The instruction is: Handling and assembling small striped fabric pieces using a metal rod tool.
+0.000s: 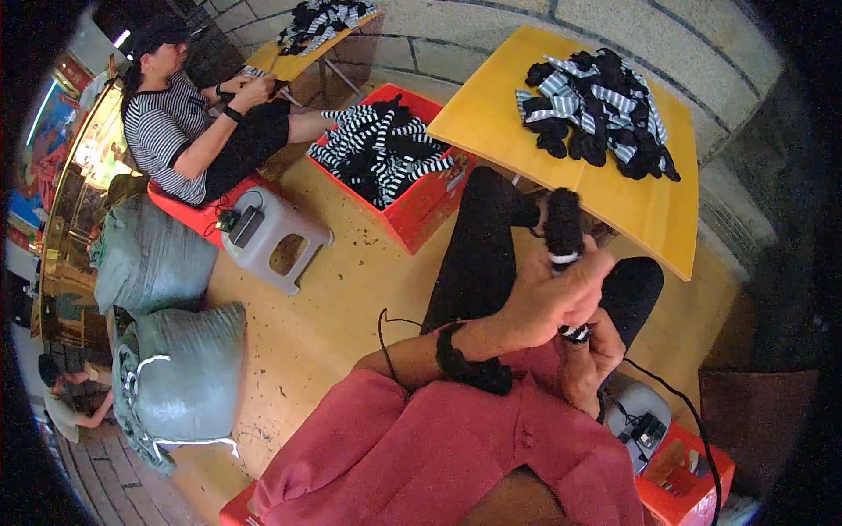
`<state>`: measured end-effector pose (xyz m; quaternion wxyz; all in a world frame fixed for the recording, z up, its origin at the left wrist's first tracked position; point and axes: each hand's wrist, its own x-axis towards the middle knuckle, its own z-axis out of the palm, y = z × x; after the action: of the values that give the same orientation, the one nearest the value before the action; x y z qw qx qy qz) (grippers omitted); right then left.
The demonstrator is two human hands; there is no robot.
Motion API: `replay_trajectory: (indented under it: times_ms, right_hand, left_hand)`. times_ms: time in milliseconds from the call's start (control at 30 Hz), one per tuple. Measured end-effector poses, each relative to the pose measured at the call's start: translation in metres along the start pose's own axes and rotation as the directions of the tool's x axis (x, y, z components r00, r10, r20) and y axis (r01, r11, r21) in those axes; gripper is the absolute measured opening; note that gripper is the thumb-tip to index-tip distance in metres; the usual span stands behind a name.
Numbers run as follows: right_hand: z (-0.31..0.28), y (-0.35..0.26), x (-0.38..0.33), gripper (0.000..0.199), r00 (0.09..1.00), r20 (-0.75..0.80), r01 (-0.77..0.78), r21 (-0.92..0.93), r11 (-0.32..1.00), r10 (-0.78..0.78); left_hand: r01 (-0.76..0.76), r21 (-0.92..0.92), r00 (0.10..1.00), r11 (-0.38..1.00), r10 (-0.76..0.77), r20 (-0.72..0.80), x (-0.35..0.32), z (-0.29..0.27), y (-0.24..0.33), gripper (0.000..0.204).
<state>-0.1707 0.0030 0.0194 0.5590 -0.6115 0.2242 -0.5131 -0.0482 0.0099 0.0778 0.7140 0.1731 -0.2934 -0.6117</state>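
Observation:
A black sock (563, 226) with white stripes stands up from my hands, over my lap. My left hand (557, 294) is closed around its middle, just below the fuzzy black end. Lower down, my right hand (598, 358) grips the striped part, which shows between the two hands. My fingers hide much of the sock. Beyond my knees, a loose pile of black and striped socks (605, 114) lies on a yellow table (491, 96).
Left of the table, a red crate (421, 223) is heaped with striped socks. A co-worker (175, 131) sits at another table, handling something dark. Stuffed sacks (189, 377) and a grey stool (281, 245) stand at left. A red basket (684, 491) and a cable (693, 412) are at lower right.

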Motion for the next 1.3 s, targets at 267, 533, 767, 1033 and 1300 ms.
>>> replay_trajectory:
  times_ms: [267, 533, 767, 1033, 1300]
  right_hand:
    - [-0.007, -0.009, 0.01, 0.018, 0.862, 0.301, -0.49, 0.286, 0.823, 0.409]
    - [-0.008, -0.006, -0.001, 0.019, 0.953, 0.147, -0.245, -0.15, 0.958, 0.266]
    - [-0.023, 0.017, -0.009, 0.014, 0.996, 0.078, 0.065, -0.451, 0.89, -0.033]
    - [-0.018, 0.017, -0.003, 0.02, 0.994, 0.096, 0.087, -0.36, 0.929, -0.056]
    - [-0.003, -0.015, 0.018, 0.022, 0.808, 0.334, -0.585, 0.354, 0.73, 0.486]
  left_hand:
    - [0.001, 0.139, 0.995, 0.99, 0.013, -0.1, -0.006, -0.006, 0.011, 0.022]
    - [-0.2, 0.05, 0.977, 0.979, 0.203, -0.07, 0.005, 0.0, 0.04, 0.025]
    - [-0.212, 0.066, 0.966, 0.975, 0.219, -0.138, 0.009, 0.001, 0.054, 0.018]
    - [-0.06, -0.002, 0.992, 0.998, 0.059, -0.112, 0.002, 0.005, 0.014, 0.01]
    - [-0.079, 0.113, 0.992, 0.99, 0.089, -0.089, -0.003, 0.004, 0.011, 0.013]
